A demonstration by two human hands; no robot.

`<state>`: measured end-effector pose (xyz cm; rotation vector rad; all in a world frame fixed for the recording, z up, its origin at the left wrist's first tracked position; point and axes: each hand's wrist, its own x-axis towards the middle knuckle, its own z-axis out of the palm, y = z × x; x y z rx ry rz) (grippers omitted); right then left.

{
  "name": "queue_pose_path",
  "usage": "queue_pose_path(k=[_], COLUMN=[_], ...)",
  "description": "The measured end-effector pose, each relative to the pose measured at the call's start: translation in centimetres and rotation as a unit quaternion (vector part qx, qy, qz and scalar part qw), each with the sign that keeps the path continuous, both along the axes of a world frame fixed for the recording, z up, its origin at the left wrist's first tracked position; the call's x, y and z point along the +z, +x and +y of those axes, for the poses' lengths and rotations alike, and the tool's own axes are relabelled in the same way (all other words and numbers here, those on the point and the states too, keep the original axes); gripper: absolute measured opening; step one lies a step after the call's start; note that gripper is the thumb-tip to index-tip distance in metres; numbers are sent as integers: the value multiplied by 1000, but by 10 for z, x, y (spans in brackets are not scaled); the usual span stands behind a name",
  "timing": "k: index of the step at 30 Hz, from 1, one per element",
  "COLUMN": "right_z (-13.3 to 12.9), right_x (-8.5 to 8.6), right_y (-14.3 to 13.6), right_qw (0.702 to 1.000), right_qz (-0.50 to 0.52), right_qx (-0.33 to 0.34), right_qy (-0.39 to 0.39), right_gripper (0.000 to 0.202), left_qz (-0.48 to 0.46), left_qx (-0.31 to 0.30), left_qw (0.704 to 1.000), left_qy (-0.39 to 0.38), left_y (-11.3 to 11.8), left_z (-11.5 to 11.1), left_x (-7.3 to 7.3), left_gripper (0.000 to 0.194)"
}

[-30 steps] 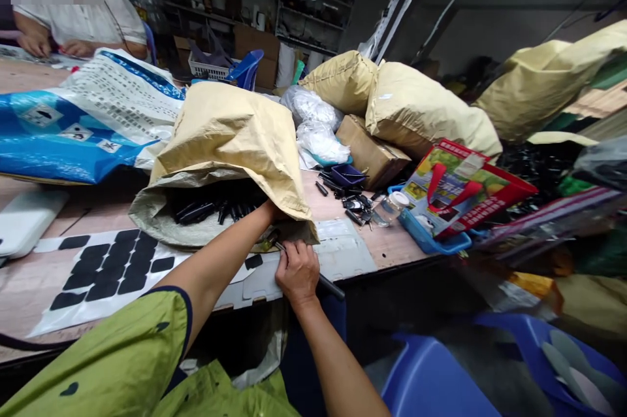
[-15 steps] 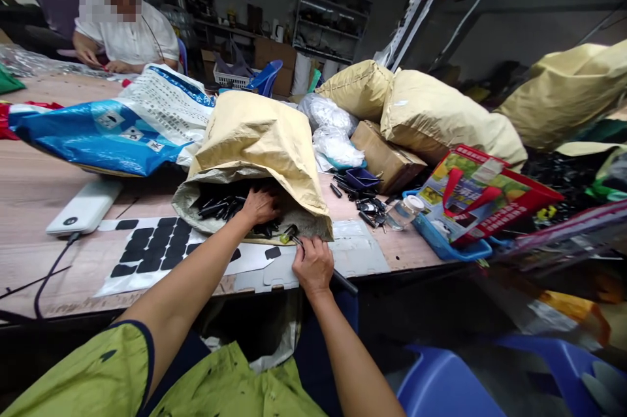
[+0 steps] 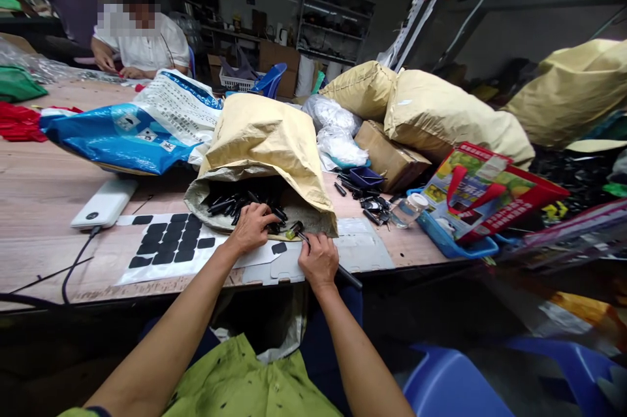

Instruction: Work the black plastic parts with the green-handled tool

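A tan sack [image 3: 264,142] lies on its side on the wooden table [image 3: 44,195], its mouth full of small black parts [image 3: 230,202]. My left hand [image 3: 252,227] sits at the sack's mouth with its fingers closed around black parts. My right hand [image 3: 318,261] rests at the table's front edge, gripping a thin black-handled tool [image 3: 343,273] whose tip points at a small yellow-green piece [image 3: 292,231]. A white sheet of black foam pads [image 3: 169,246] lies just left of my hands.
A white power bank [image 3: 104,202] with a cable lies at left, behind it a blue-white bag [image 3: 122,133]. More tan sacks [image 3: 441,113], a cardboard box [image 3: 389,155], loose black parts [image 3: 369,201], a blue tray [image 3: 455,244] stand right. A person in white [image 3: 142,44] sits far left.
My left hand has drawn back out of the sack to its mouth, closed on black parts. The view has swung left; my right hand has stayed put with the tool.
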<state>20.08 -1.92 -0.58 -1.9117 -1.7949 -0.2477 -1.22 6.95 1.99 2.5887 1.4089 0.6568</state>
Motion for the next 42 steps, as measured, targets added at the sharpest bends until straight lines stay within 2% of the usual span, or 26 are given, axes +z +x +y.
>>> queue_pose_path(k=[4,9,15,18,21,25,29,32,36,42], right_z=[0,-1,0,0,0,0,0,0,1,0], right_x=[0,1,1,0,-1,-1,-1,-1,-2,0], right_y=[0,-1,-1,-1,-1,-1,-1,-1,0,-1], right_qw=[1000,1000,1000,1000,1000,1000,1000,1000,1000,1000], right_qz=[1,3,2,7,9,7,6,7,9,9], right_qx=[-1,-3,-4,-4,-4,-3,-2,-4,-4,-3], right_qy=[1,-1,-5,-2,-1,-3,1,2,-1,-4], right_gripper=[22,22,21,21,22,22,22,21,22,22], left_qz=[42,40,26,21,12,-1,6,-23,-59,-63], left_qx=[-11,-67,-68,-59,-46,-35,-81,-102,-57,7], left_qw=[999,997,997,997,997,998,997,995,997,998], left_qy=[-4,-11,17,39,54,43,18,4,0,-11], left_y=[1,5,10,10,12,11,5,-3,-7,11], left_z=[6,6,-11,-22,-33,-41,-43,-49,-58,-64], left_x=[3,10,7,8,8,3,-4,-12,-22,-25], left_gripper=[31,26,25,12,10,18,18,19,25,19])
